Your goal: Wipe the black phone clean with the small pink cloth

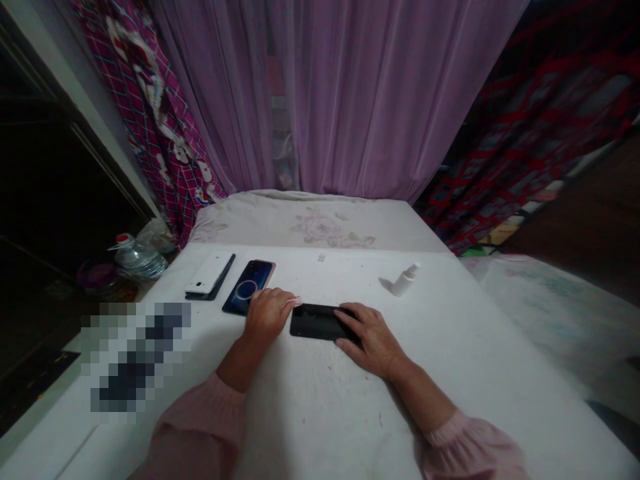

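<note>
A black smartphone (314,323) lies flat and crosswise on the white-covered table. My right hand (373,343) grips its right end, fingers over the top and thumb by the near edge. At the phone's left end, my left hand (267,315) is closed around a small pinkish-white cloth (295,302), most of which the fingers hide. Just behind that hand lies a dark blue phone (240,291) with a ring on its back, on top of something pinkish. Farther left, a white phone (205,277) rests on a dark one.
A small white spray bottle (407,280) stands to the right of the black phone. Toward the back lies a tiny pale object (321,258). A pixelated dark shape (140,357) is at left. Purple curtains (360,100) hang behind the table; a large water bottle (137,257) stands beyond its left edge.
</note>
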A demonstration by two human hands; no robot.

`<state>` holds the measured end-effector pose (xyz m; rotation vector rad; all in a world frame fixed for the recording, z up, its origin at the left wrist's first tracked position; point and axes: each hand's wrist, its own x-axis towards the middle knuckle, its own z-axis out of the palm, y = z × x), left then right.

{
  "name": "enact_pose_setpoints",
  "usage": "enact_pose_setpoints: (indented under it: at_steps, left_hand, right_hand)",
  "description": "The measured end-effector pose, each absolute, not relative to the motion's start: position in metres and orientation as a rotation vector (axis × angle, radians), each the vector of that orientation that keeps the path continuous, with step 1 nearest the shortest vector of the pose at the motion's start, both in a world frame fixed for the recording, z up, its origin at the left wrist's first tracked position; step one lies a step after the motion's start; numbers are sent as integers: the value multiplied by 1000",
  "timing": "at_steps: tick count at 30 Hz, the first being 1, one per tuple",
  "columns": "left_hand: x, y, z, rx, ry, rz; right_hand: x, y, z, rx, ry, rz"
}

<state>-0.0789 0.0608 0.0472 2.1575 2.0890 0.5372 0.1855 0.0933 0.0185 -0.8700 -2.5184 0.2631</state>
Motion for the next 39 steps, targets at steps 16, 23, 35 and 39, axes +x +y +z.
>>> enact_pose_setpoints:
  at_steps: [16,23,35,39]
  left_hand:
    - [-60,58,41,2276,2007,646]
    - [-63,60,33,2253,2106,675]
    - [-62,63,32,2291,2033,700]
    - [-65,73,33,2208,2109,659]
  right_hand:
    - [170,70,23,-1458,-2373,-54]
    - [156,35,25,-1261,-2511,32]
    - [150,42,22,-908,-2572,301]
    - [150,41,24,-931,-2572,328]
